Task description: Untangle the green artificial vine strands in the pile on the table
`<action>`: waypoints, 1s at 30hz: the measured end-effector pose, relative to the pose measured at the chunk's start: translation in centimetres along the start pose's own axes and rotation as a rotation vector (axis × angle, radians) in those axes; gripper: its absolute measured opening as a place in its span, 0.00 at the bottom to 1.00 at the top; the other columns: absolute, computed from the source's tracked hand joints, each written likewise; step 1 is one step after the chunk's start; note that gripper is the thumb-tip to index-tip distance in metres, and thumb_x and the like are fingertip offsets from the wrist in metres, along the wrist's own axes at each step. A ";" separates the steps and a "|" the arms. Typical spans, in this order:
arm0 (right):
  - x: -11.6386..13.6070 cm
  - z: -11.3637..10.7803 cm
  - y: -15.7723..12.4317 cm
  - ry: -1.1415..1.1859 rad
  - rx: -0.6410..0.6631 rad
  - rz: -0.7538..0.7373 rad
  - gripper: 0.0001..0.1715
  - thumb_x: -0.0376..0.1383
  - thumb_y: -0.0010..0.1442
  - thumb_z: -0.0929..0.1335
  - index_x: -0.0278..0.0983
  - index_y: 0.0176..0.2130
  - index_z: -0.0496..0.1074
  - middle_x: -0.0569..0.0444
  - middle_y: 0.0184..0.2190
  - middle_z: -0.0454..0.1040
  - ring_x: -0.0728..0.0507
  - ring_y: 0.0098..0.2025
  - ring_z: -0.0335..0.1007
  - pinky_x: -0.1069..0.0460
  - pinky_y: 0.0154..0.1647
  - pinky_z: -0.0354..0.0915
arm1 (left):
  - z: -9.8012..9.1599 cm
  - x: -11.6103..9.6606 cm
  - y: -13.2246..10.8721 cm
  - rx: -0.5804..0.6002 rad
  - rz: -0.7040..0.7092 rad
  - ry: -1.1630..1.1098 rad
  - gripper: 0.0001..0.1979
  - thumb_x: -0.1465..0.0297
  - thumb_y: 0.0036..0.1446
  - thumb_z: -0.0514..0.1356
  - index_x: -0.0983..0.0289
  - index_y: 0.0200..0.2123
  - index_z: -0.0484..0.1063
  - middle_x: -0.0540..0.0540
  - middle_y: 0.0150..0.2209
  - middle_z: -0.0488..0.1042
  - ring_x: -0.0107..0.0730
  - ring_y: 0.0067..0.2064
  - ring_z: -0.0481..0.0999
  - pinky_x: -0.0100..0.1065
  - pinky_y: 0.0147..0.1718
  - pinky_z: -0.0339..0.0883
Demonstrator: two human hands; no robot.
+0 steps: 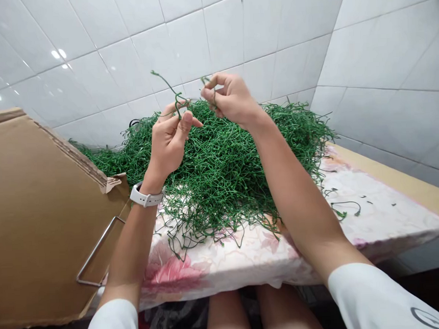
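My left hand (169, 140) is raised over the pile, its thumb and fingers pinching a thin green stem (166, 82). That stem branches near the fingertips and ends in a small knobbed tip at the upper left. Just to the right and a little higher, my right hand (231, 99) has its thumb and forefinger closed on another short piece of green stem, mostly hidden by the fingers. Whether the two pieces are joined I cannot tell. Below and behind both hands spreads a large tangled heap of green stems (223, 169).
A flowered cloth (368, 196) covers the table, with a few loose stem bits on its right side. At the left stands a big cardboard box (42, 218), a bent metal wire handle (95, 254) at its side. White tiled walls (256, 30) enclose the back and right.
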State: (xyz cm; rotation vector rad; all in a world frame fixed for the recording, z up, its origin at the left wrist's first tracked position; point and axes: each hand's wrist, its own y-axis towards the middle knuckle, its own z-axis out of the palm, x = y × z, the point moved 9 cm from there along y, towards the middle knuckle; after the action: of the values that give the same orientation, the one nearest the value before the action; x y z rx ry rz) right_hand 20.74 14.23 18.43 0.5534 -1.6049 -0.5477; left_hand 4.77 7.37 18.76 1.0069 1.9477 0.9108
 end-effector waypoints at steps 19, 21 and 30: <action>1.5 0.2 0.0 -0.127 -0.198 -0.100 0.22 0.56 0.66 0.70 0.42 0.36 0.65 0.60 0.22 0.61 0.50 0.26 0.65 0.54 0.27 0.65 | 0.6 -1.4 -0.3 0.089 0.053 0.080 0.30 0.46 0.68 0.54 0.62 0.25 0.77 0.53 0.20 0.69 0.28 0.24 0.66 0.35 0.28 0.60; 0.8 0.3 0.2 -0.167 -0.231 -0.100 0.23 0.58 0.67 0.68 0.42 0.37 0.66 0.59 0.23 0.62 0.48 0.29 0.68 0.53 0.30 0.67 | 1.4 -1.6 -0.5 0.134 0.074 0.009 0.32 0.45 0.67 0.53 0.62 0.24 0.77 0.52 0.19 0.68 0.26 0.23 0.64 0.35 0.27 0.60; -3.8 -4.5 0.5 -0.355 -0.457 -0.085 0.15 0.44 0.70 0.69 0.41 0.33 0.66 0.56 0.27 0.69 0.45 0.34 0.73 0.49 0.44 0.72 | 1.5 -3.3 -1.3 0.149 -0.010 -0.235 0.32 0.43 0.66 0.53 0.61 0.22 0.74 0.53 0.19 0.66 0.26 0.22 0.65 0.35 0.23 0.60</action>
State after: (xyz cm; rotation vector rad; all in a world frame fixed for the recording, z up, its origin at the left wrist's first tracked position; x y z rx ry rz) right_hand 25.56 16.93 16.33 0.1853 -1.7156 -1.0895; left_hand 6.99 4.29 17.97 1.1337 1.8391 0.6180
